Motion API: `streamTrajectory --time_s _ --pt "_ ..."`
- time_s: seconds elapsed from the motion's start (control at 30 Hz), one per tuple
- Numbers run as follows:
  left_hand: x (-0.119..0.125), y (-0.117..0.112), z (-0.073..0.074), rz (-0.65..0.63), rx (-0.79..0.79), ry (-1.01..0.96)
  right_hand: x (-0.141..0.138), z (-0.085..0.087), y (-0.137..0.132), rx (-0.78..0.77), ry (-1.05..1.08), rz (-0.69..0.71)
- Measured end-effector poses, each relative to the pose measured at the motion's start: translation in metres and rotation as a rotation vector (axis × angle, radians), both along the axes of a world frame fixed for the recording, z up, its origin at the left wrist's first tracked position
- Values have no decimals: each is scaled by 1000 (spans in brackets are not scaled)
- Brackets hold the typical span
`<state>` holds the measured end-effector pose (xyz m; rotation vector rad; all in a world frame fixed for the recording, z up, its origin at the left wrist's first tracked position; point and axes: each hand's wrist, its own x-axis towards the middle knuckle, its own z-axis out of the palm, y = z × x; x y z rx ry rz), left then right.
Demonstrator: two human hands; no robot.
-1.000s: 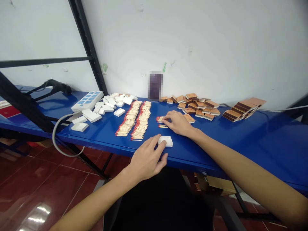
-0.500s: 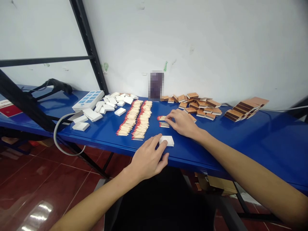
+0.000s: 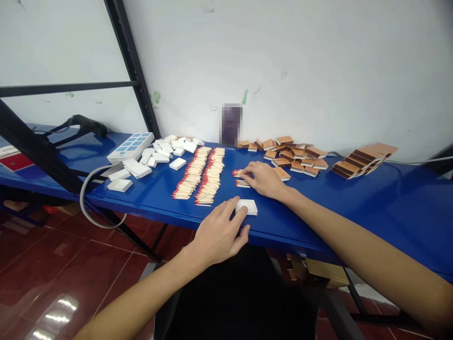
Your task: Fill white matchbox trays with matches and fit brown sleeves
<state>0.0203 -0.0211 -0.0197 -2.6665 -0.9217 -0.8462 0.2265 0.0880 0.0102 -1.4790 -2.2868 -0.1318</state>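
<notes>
My left hand (image 3: 217, 232) rests at the front edge of the blue table (image 3: 371, 208), its fingertips holding a small white matchbox tray (image 3: 247, 206). My right hand (image 3: 264, 178) lies palm down further back, its fingers curled over a small bunch of red-tipped matches (image 3: 239, 178). Two long rows of matches (image 3: 203, 174) lie to the left of that bunch.
White trays (image 3: 159, 156) are scattered at the left by a white and blue power strip (image 3: 130, 146) with a grey cable. Brown matchbox sleeves (image 3: 293, 156) lie in a heap at the back, and a fanned stack (image 3: 364, 160) lies further right. A black metal frame (image 3: 130, 66) rises on the left.
My right hand's fingers have shifted slightly over the small bunch of matches. My left hand stays on the white tray. The view has drifted a little.
</notes>
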Motion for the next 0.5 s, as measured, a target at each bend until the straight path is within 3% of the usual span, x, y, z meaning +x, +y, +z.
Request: streamTrajectory --time_s 0.5 --pt "0 0 1 3 7 1 6 9 -7 -80 120 43"
